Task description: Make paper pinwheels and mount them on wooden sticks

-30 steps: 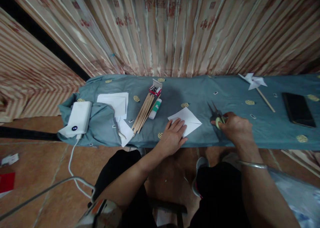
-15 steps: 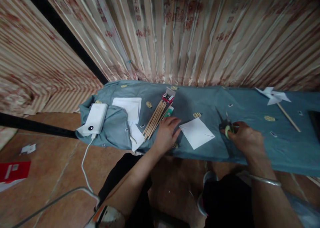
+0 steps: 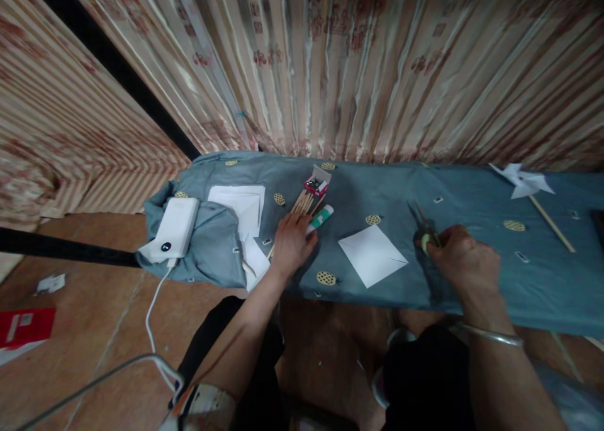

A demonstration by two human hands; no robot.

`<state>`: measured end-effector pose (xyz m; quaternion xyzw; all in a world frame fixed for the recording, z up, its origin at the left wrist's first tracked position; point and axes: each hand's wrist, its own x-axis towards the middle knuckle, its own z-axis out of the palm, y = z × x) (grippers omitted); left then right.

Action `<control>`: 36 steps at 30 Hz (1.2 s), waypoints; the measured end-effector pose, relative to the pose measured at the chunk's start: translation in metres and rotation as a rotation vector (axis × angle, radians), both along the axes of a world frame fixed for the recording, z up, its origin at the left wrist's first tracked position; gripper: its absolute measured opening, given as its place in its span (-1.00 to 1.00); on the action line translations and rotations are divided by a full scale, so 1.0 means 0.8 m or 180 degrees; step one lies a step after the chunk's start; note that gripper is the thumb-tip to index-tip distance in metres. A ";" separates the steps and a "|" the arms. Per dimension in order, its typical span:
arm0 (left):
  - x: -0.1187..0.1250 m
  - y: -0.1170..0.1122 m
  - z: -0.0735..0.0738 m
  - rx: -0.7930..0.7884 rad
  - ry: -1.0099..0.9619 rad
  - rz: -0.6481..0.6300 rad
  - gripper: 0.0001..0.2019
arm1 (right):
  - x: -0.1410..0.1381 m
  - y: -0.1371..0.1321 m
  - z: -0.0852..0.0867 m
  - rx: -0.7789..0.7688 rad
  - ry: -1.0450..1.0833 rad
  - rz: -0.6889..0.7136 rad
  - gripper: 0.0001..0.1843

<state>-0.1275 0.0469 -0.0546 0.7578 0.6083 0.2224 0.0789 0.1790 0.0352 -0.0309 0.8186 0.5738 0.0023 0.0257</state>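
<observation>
Left hand [image 3: 292,241] is half-curled, can't tell if gripping; white-and-green glue-stick tube [image 3: 321,218] sits just off its right side, slanting away-right. Right hand [image 3: 467,261]'s wrapped round green-handled metal scissors [image 3: 426,240].

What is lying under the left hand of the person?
Wooden sticks pass under the left hand; their far ends show beyond it, beside a glue stick. Their middles are covered, so whether it grips them I cannot tell.

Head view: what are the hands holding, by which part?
The right hand holds scissors by the green handles; whether the left hand grips anything cannot be told.
</observation>
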 end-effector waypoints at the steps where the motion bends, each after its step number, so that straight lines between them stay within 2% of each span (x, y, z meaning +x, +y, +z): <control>1: 0.001 0.003 0.001 0.0006 -0.0253 0.0023 -0.74 | 0.001 0.002 0.001 -0.0077 -0.0019 0.0020 -0.63; 3: 0.007 0.007 0.002 -0.0092 -0.0990 0.0090 -0.74 | 0.004 0.004 0.003 -0.0195 -0.0015 0.0093 -0.68; 5: 0.017 0.008 0.004 -0.0416 -0.1995 0.0143 -0.75 | 0.007 0.007 0.003 -0.0228 0.0023 0.0143 -0.69; 9: 0.045 0.003 0.009 -0.1616 -0.4039 0.0168 -0.72 | 0.018 0.014 0.004 -0.0334 0.0251 0.0017 -0.70; 12: 0.064 -0.002 0.014 -0.2230 -0.4925 0.0286 -0.65 | 0.030 0.015 0.009 -0.0452 0.0555 0.0002 -0.72; 14: 0.072 -0.002 0.017 -0.2411 -0.5189 0.0337 -0.63 | 0.032 0.012 0.014 -0.0171 0.0619 0.0050 -0.73; 16: 0.077 -0.002 0.019 -0.2571 -0.5292 0.0324 -0.61 | 0.024 0.008 0.018 0.0472 0.0848 0.0071 -0.70; 18: 0.082 -0.002 0.021 -0.2752 -0.5320 0.0275 -0.61 | 0.003 0.004 0.018 0.1141 0.1842 0.0146 -0.66; 19: 0.084 -0.002 0.021 -0.2825 -0.5312 0.0252 -0.61 | -0.011 0.002 0.017 0.1177 0.2767 0.0322 -0.63; 21: 0.088 -0.003 0.020 -0.2913 -0.5260 0.0200 -0.61 | -0.041 -0.001 0.013 0.0792 0.4357 0.0525 -0.55; 23: 0.092 -0.004 0.019 -0.2946 -0.5206 0.0146 -0.61 | -0.066 -0.003 0.010 0.0478 0.5206 0.0562 -0.59; 26: 0.095 -0.006 0.016 -0.2960 -0.5187 0.0097 -0.61 | -0.084 -0.006 0.007 0.0552 0.5728 0.0196 -0.66; 31: 0.087 -0.003 0.015 -0.2694 -0.4889 0.0129 -0.65 | -0.077 -0.005 -0.002 0.0819 0.6210 -0.0558 -0.70; 33: 0.076 0.001 0.014 -0.2251 -0.4494 0.0151 -0.69 | -0.071 -0.004 -0.008 0.0925 0.6408 -0.0810 -0.71; 36: 0.055 0.006 0.011 -0.1188 -0.3187 0.0086 -0.78 | -0.067 -0.004 -0.016 0.0798 0.6550 -0.0684 -0.75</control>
